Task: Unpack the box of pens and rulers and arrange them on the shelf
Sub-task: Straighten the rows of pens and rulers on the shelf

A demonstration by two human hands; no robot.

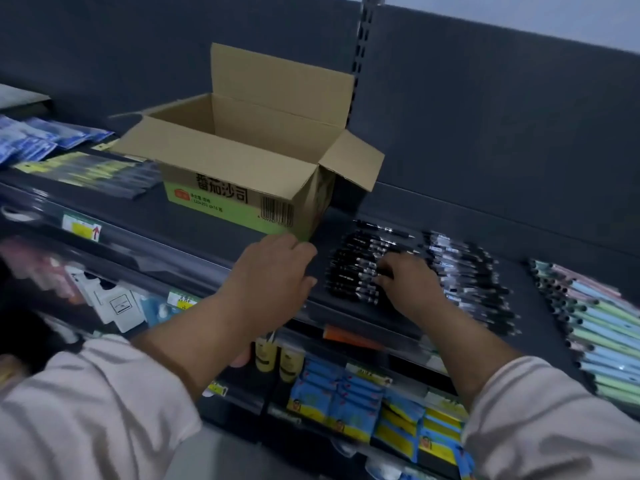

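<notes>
From my station I see the dark shelf (214, 230) carrying the cardboard box (225, 188), upright with flaps open, left of centre. To the box's right lie a row of black pens (353, 268), then wrapped pens (464, 275), then pastel pens (595, 327). The left hand (273, 268) rests relaxed on the shelf, gripping nothing, fingertips at the box's near corner; the right hand (408, 282) has bent fingers on the black pens, and I cannot tell whether it grips one.
</notes>
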